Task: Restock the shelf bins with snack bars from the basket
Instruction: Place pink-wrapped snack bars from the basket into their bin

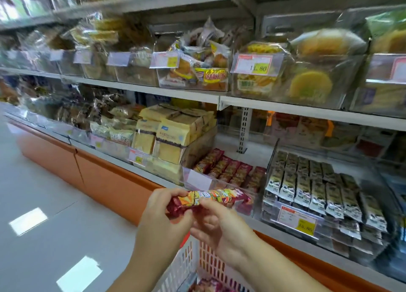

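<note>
- bars (211, 199) are up just in front of the bin (222, 184)
- left hand (163, 217) curls round one end, right hand (220, 224) pinches the middle
- look light, crinkly, slippery; I'd grip mid-pack

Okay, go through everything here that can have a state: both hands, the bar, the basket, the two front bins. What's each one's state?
snack bar: wrapped, held roughly level in both hands
left hand: grips the bar's left end
right hand: pinches the bar near its middle
basket: holds more red packs
red-bar bin: partly filled
black-and-white bar bin: nearly full
</note>
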### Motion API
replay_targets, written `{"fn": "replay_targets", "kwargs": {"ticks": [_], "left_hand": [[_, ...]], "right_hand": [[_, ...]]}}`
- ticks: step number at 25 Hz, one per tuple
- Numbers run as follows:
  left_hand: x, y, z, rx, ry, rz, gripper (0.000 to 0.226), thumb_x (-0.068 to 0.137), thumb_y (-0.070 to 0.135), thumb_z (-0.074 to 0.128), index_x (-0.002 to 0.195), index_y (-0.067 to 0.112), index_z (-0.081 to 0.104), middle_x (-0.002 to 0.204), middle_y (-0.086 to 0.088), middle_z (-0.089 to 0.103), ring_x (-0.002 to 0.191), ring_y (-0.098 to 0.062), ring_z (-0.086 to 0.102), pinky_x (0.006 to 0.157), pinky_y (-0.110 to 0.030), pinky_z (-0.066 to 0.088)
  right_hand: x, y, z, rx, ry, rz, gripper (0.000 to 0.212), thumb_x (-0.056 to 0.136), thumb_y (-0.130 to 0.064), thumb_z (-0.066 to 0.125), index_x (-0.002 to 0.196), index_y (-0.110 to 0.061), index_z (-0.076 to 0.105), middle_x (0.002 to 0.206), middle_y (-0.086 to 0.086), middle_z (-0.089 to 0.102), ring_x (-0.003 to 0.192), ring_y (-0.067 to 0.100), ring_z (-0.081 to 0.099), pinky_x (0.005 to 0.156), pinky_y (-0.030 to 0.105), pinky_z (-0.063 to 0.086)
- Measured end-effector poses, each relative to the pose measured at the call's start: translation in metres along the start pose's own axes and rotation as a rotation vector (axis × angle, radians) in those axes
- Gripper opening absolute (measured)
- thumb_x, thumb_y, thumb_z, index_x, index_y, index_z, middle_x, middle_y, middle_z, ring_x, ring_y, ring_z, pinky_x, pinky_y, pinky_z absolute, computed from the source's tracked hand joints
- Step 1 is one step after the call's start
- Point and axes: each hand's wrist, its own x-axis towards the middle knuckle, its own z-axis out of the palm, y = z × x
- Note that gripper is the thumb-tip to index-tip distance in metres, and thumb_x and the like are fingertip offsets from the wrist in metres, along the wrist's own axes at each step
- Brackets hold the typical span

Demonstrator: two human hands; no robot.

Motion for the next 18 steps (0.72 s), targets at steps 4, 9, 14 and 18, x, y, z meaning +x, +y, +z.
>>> {"fn": "replay_targets", "kwargs": {"ticks": [4,9,14,18], "left_hand": [[0.028,0.002,0.003,-0.039,0.128,0.106,0.042,0.071,0.015,0.078,0.098,0.04,0.058,0.101,0.016,0.054,0.094,-0.003,0.058,0.075,-0.012,0.047],[0.06,-0.02,0.033,-0.037,-0.043,0.032,0.055,0.085,0.037,0.065,0.134,0.046,0.042,0.129,0.026,0.046,0.117,0.006,0.047,0.092,-0.015,0.044],[0.063,-0.063,0.057,0.195,-0.297,-0.119,0.068,0.094,0.037,0.053,0.15,0.039,0.014,0.158,0.021,0.006,0.104,0.033,0.033,0.084,0.007,0.025],[0.066,-0.089,0.063,0.246,-0.389,-0.158,0.073,0.093,0.04,0.053,0.152,0.037,0.01,0.16,0.019,-0.002,0.143,-0.001,0.018,0.112,-0.021,0.024]], "right_hand": [[0.013,-0.037,0.022,-0.004,-0.05,-0.056,0.011,0.085,-0.008,0.065,0.078,-0.003,0.072,0.061,0.011,0.066,0.057,0.019,0.065,0.063,0.033,0.06],[0.071,-0.093,0.008,-0.301,0.164,-0.224,0.016,0.09,-0.008,0.06,0.102,0.002,0.063,0.08,0.015,0.072,0.06,0.018,0.069,0.058,0.026,0.057],[0.165,-0.115,-0.046,-0.645,0.454,-0.189,0.029,0.083,-0.001,0.069,0.111,-0.001,0.063,0.106,0.017,0.069,0.094,0.03,0.067,0.086,0.043,0.056],[0.205,-0.091,-0.058,-0.807,0.438,0.038,0.031,0.08,0.003,0.07,0.11,0.003,0.064,0.099,0.019,0.068,0.083,0.028,0.068,0.064,0.035,0.06]]}}
